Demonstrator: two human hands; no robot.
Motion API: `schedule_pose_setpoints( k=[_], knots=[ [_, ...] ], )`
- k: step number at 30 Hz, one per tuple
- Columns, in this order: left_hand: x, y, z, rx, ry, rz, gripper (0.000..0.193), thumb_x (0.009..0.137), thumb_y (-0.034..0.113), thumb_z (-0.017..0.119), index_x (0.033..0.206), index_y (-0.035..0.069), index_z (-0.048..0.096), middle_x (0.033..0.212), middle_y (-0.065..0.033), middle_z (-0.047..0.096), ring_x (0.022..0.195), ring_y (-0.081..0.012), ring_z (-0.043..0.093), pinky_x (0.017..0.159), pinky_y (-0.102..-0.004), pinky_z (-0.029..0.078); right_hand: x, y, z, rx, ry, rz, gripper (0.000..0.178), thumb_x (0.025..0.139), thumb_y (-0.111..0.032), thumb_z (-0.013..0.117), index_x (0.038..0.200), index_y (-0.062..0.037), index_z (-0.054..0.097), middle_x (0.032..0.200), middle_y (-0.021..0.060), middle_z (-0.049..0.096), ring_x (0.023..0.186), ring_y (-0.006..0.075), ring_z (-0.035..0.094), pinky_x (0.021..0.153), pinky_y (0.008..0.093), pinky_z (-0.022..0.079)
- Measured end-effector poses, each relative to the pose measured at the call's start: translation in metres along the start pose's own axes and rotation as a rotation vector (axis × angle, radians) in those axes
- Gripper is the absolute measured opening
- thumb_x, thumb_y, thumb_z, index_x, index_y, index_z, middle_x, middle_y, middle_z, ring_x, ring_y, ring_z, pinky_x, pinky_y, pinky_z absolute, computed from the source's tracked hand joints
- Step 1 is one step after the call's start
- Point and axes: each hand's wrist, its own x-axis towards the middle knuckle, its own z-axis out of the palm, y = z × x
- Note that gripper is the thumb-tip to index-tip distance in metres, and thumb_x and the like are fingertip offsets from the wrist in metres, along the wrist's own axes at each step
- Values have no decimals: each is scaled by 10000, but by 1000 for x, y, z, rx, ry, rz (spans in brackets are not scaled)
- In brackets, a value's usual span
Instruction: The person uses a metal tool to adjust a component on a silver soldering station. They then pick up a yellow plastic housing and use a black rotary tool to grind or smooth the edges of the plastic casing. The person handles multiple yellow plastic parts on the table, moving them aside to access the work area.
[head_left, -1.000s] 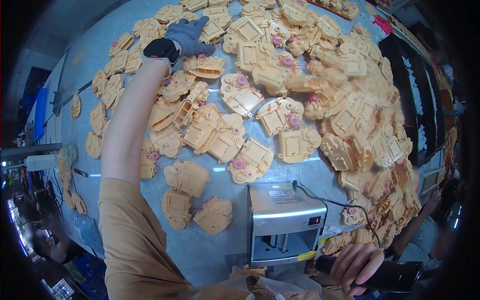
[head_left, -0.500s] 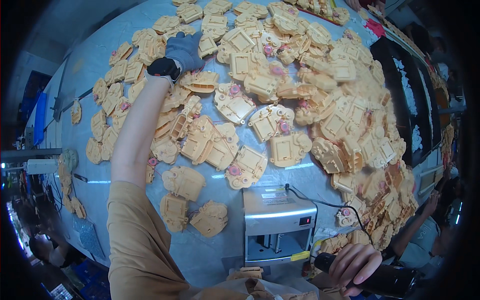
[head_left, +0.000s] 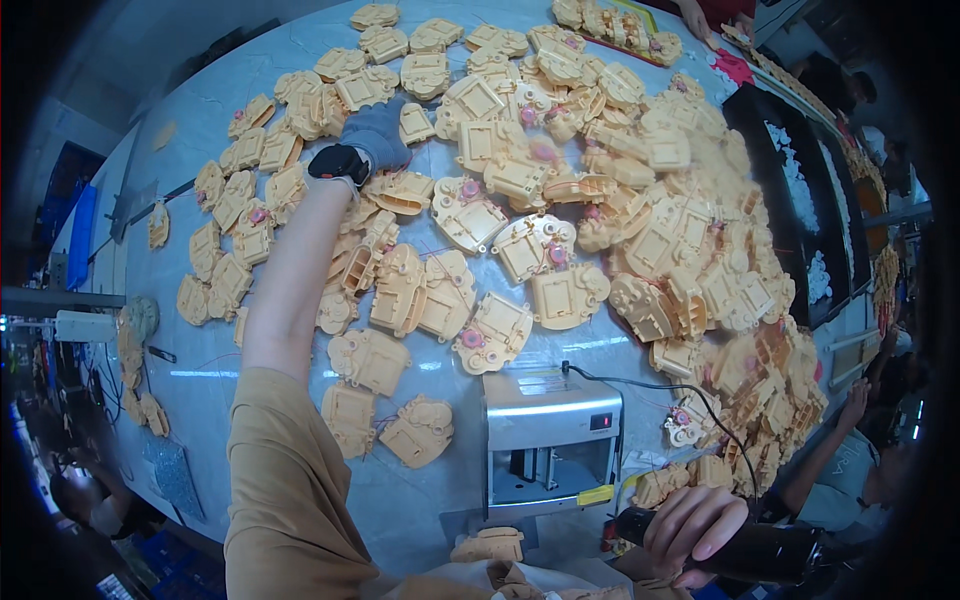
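Observation:
My left hand [head_left: 376,138], in a grey-blue glove with a black watch [head_left: 338,162] at the wrist, reaches into the cream plastic housings at the far left of the pile. Its fingertips are hidden at a housing [head_left: 365,88], so I cannot see whether they grip it. At the lower right, my bare right hand [head_left: 695,528] is wrapped round a thick black cylindrical tool [head_left: 765,555], which lies roughly level. Several housings carry pink round parts and thin red wires, such as the housing [head_left: 468,212] near the middle.
A silver box-shaped machine [head_left: 553,410] with a small red display stands at the front, its black cable [head_left: 690,388] trailing right. Housings are heaped high at the right [head_left: 700,240]. Black trays [head_left: 790,200] with white pieces stand beyond. Other people's arms show at the right and far edges.
My left hand has drawn back slightly toward me, and a housing now shows where its fingers were spread. My right hand still holds the black tool, shifted a little left in view.

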Motion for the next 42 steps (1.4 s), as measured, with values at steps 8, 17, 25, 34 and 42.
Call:
schedule_pose_setpoints(
  k=[8, 17, 25, 34, 42],
  knots=[
    [-25, 0, -20, -199, 131, -115, 946, 603, 269, 755, 1406, 126, 278, 1211, -233, 483, 1127, -364, 507, 943, -399, 444, -11, -1, 13, -11, 46, -51, 392, 725, 44, 701, 1051, -5, 490, 629, 131, 617, 511, 261, 624, 463, 368, 520],
    [-203, -25, -79, -240, 467, 428, 862, 611, 113, 675, 1392, 119, 309, 1193, -182, 487, 1086, -349, 488, 947, -404, 419, -57, -15, 57, -38, 122, -27, 386, 733, 2, 708, 1030, -38, 465, 635, 110, 619, 520, 253, 621, 494, 355, 520],
    [-554, 37, 20, -344, 32, 178, 894, 590, 124, 718, 1385, 145, 308, 1227, -164, 465, 1060, -357, 501, 885, -434, 468, -166, 39, 108, -166, 120, -165, 509, 776, -144, 745, 1139, -88, 393, 647, 41, 590, 510, 168, 588, 480, 273, 500],
    [-627, 74, 117, -180, 31, 102, 930, 619, 289, 778, 1399, 148, 291, 1328, -163, 402, 1131, -357, 484, 929, -432, 456, -259, 73, 189, -143, 279, -259, 482, 771, -129, 636, 1181, -48, 398, 633, 1, 474, 482, 116, 488, 503, 244, 404],
    [-640, 66, 114, -206, 173, 181, 945, 614, 412, 768, 1396, 165, 296, 1351, -165, 392, 1184, -368, 459, 965, -426, 451, -298, 80, 210, -133, 374, -257, 526, 772, -114, 648, 1212, -41, 368, 638, 26, 491, 462, 149, 511, 491, 273, 435]
  ],
)
